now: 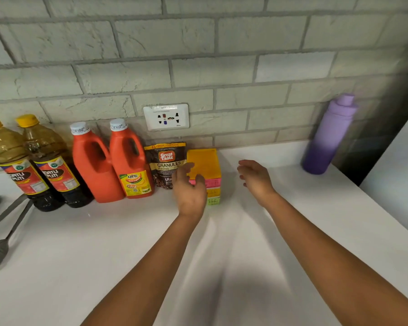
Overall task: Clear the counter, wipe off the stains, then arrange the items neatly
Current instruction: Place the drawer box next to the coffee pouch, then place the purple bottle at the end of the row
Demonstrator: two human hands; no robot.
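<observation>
White counter (pixel 257 243) filling the view, grey brick wall (pixel 198 55) running along the far side. Lined up along that wall from the left: two vinegar bottles (pixel 33 165) with yellow caps standing side by side, then two orange ketchup jugs (pixel 113 165), then a dark coffee pouch (pixel 164 161) leaning at the wall, and just beside it a stack of coloured boxes (pixel 205 163), yellow on top. Far right, well apart from the row, a purple bottle (pixel 327 137) is standing upright. At the left edge, metal tongs (pixel 7 231) are lying on the counter. Left hand (pixel 190 191) is hovering at the near side of the stack, fingers loosely curled; it's blurred, so contact with the boxes is hard to call. Right hand (pixel 254 177) is hanging relaxed and spread to the right of the stack, holding nothing. A white wall socket (pixel 166 117) is sitting above the pouch.
</observation>
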